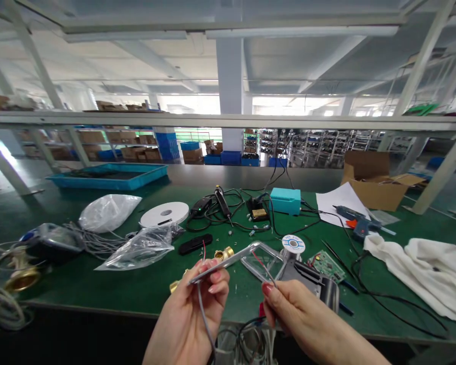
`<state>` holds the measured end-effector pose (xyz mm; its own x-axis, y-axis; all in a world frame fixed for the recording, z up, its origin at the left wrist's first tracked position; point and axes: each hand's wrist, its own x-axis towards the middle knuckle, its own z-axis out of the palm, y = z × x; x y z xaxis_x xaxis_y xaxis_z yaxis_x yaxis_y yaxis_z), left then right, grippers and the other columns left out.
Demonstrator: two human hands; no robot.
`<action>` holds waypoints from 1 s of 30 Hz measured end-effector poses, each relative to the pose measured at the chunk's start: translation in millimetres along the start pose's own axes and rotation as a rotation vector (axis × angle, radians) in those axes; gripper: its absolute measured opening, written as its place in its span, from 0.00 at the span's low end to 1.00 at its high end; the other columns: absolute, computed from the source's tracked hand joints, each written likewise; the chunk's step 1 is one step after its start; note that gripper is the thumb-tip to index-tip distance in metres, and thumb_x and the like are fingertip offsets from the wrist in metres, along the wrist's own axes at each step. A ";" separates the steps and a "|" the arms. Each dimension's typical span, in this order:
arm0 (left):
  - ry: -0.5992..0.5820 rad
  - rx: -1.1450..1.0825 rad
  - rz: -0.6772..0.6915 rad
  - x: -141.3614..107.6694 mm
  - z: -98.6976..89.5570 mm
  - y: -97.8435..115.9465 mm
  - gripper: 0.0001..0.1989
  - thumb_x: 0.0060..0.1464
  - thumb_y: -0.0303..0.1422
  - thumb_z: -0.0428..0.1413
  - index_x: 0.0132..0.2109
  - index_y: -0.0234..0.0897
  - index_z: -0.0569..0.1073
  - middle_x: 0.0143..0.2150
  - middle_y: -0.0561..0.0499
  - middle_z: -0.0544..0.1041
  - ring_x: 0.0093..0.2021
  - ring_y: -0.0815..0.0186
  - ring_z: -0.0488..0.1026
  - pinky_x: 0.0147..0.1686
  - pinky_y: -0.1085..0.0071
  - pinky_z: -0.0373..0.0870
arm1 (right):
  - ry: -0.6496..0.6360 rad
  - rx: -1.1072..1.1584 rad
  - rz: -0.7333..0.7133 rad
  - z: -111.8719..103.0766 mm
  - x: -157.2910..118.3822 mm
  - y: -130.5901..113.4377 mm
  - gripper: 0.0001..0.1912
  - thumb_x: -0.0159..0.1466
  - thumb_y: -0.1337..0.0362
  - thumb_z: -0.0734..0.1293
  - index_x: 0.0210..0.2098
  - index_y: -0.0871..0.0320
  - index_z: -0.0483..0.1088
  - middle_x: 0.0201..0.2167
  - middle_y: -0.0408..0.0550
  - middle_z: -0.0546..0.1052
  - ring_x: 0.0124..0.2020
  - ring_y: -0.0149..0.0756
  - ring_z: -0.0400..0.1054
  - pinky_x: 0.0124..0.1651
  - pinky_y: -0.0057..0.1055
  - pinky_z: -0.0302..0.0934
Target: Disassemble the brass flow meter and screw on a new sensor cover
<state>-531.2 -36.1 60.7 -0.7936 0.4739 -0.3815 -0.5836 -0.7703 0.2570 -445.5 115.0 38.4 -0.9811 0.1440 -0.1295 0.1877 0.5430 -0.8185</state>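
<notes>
Head: left hand grips plate; right hand, wire; spool label illegible.

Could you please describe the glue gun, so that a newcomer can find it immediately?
On the green bench, look right to the white cloth. Just beyond its left end, partly on white paper, lies the glue gun. It is dark blue-grey; its bright orange part distinguishes it from its neighbours.
</notes>
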 end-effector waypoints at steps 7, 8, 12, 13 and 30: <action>-0.034 0.036 -0.002 2.3 -8.0 1.8 0.14 0.63 0.20 0.39 0.33 0.25 0.65 0.30 0.45 0.63 0.25 0.71 0.64 0.19 0.80 0.68 | -0.027 0.046 -0.017 -2.9 -3.5 0.9 0.29 0.67 0.47 0.49 0.22 0.60 0.62 0.18 0.40 0.58 0.21 0.25 0.50 0.25 0.26 0.45; -0.055 0.059 0.003 1.9 -9.3 1.1 0.14 0.63 0.20 0.39 0.32 0.25 0.65 0.30 0.45 0.64 0.25 0.71 0.64 0.19 0.80 0.68 | -0.036 0.084 -0.042 -3.6 -4.7 -0.4 0.28 0.66 0.46 0.50 0.24 0.60 0.63 0.19 0.39 0.58 0.21 0.25 0.50 0.26 0.26 0.46; -0.206 0.192 0.032 -1.9 -9.6 -1.4 0.15 0.62 0.19 0.41 0.29 0.26 0.66 0.31 0.45 0.66 0.26 0.71 0.66 0.22 0.79 0.70 | -0.002 0.454 -0.139 -8.5 -7.1 -9.3 0.23 0.66 0.45 0.53 0.47 0.58 0.60 0.22 0.36 0.57 0.22 0.24 0.48 0.26 0.24 0.45; -0.245 0.233 0.043 -3.4 -7.7 -1.6 0.15 0.62 0.19 0.41 0.29 0.26 0.67 0.31 0.46 0.66 0.27 0.71 0.66 0.23 0.79 0.70 | 0.023 0.559 -0.154 -10.8 -6.7 -12.0 0.24 0.66 0.45 0.52 0.52 0.56 0.57 0.22 0.35 0.58 0.22 0.24 0.47 0.25 0.24 0.43; -0.856 1.201 1.052 -55.5 146.5 105.9 0.41 0.38 0.27 0.13 0.56 0.16 0.49 0.24 0.66 0.52 0.19 0.90 0.58 0.29 0.79 0.46 | 0.554 0.332 -0.824 -106.2 11.0 -154.5 0.10 0.59 0.60 0.67 0.30 0.64 0.72 0.22 0.35 0.70 0.22 0.14 0.57 0.26 0.25 0.47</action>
<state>-574.1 -81.6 239.1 -0.5067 0.4086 0.7592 0.6810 -0.3503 0.6430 -480.2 120.5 222.9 -0.6246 0.2376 0.7439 -0.6336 0.4027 -0.6606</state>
